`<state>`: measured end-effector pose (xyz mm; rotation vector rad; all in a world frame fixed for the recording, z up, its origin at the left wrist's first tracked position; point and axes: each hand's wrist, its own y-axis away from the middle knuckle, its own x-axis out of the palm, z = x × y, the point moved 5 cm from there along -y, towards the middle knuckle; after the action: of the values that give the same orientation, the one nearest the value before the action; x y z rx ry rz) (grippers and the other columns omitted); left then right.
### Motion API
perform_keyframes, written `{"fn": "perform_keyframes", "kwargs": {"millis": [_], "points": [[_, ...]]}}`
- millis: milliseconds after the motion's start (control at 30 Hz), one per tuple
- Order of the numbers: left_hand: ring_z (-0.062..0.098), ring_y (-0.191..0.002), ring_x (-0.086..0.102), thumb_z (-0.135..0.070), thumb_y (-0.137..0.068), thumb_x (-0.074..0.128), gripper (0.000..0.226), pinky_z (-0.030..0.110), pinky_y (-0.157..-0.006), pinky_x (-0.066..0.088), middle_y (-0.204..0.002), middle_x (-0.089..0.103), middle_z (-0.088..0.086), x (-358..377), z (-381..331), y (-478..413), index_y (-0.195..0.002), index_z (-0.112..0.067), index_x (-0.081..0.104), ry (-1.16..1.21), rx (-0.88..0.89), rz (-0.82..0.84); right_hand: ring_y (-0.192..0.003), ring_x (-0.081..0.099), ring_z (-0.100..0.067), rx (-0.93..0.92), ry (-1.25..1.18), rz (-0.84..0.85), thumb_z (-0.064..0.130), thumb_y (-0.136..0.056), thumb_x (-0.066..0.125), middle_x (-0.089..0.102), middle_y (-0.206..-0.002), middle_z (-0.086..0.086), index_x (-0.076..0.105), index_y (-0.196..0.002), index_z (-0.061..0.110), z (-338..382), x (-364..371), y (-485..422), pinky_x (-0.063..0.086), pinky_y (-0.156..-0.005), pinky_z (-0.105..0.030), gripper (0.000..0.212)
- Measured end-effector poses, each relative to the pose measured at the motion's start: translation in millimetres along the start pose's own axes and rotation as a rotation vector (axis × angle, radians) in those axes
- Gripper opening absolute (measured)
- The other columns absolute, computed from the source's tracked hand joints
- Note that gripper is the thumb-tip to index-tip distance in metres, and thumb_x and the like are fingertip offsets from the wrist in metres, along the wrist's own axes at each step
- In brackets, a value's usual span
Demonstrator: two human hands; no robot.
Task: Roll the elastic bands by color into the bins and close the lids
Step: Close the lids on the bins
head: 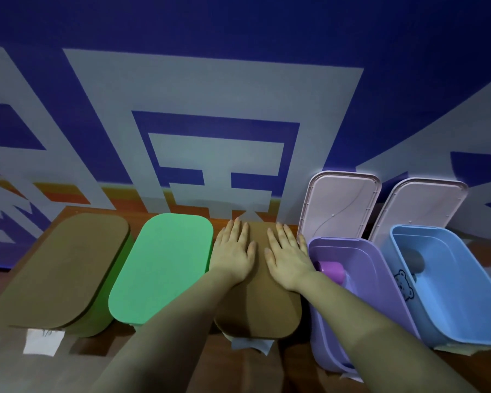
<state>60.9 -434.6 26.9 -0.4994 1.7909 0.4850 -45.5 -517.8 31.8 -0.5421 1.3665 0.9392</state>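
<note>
Left hand (234, 251), right hand (288, 258), flat on brown lid (255, 313) (each grip apart, fingers straight), purple bin (386, 279) uncovered alongside

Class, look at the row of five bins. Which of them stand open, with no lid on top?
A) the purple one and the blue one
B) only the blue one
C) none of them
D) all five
A: only the purple bin and the blue bin show their insides from above.
</note>
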Motion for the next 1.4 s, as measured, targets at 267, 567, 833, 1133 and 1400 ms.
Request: {"fn": "perform_keyframes", "kwargs": {"millis": [267,567,833,1133,1400], "points": [[0.028,-0.148,0.007,-0.045,-0.102,0.024,0.057,0.043,-0.12,0.011,-0.161,0.009,0.007,-38,-4,-19,-0.152,-0.019,0.019,0.008,-0.003,0.288,-0.149,-0.003,-0.021,0.095,-0.121,0.128,0.046,-0.101,0.026,-0.001,-0.162,-0.003,0.01,-0.153,0.022,-6,-42,-6,-0.003,-0.117,-0.05,0.06],[0.029,-0.144,0.022,-0.036,-0.102,0.032,0.053,0.044,-0.117,0.022,-0.158,0.023,0.007,-76,-31,-27,-0.15,-0.016,0.024,0.058,0.126,0.256,-0.139,0.032,-0.029,0.357,-0.444,0.009,0.044,-0.1,0.035,0.029,-0.155,-0.01,0.029,-0.147,0.011,-37,-76,18,0.024,-0.114,-0.046,0.058],[0.03,-0.14,0.033,-0.036,-0.098,0.045,0.057,0.045,-0.112,0.034,-0.155,0.029,0.007,-83,-76,-40,-0.149,-0.018,0.027,0.338,0.102,0.188,-0.14,0.031,-0.026,0.392,-0.542,-0.06,0.035,-0.102,0.037,0.029,-0.154,-0.013,0.029,-0.147,0.003,-84,-107,32,0.023,-0.111,-0.028,0.056],[0.029,-0.138,0.035,-0.032,-0.098,0.048,0.059,0.037,-0.11,0.032,-0.153,0.032,0.011,-72,-130,-68,-0.148,-0.011,0.027,0.634,-0.078,0.158,-0.14,0.032,-0.026,0.43,-0.695,-0.135,0.034,-0.1,0.041,0.03,-0.154,-0.012,0.028,-0.148,0.006,-174,-118,16,0.024,-0.113,-0.033,0.057],[0.031,-0.139,0.033,-0.044,-0.099,0.04,0.064,0.04,-0.11,0.031,-0.153,0.031,0.012,-53,-161,-87,-0.15,-0.011,0.02,1.001,-0.328,0.054,-0.135,0.038,-0.028,0.468,-0.937,-0.238,0.028,-0.099,0.044,0.037,-0.149,-0.014,0.03,-0.144,0.006,-224,-108,-10,0.028,-0.109,-0.036,0.052]]}}
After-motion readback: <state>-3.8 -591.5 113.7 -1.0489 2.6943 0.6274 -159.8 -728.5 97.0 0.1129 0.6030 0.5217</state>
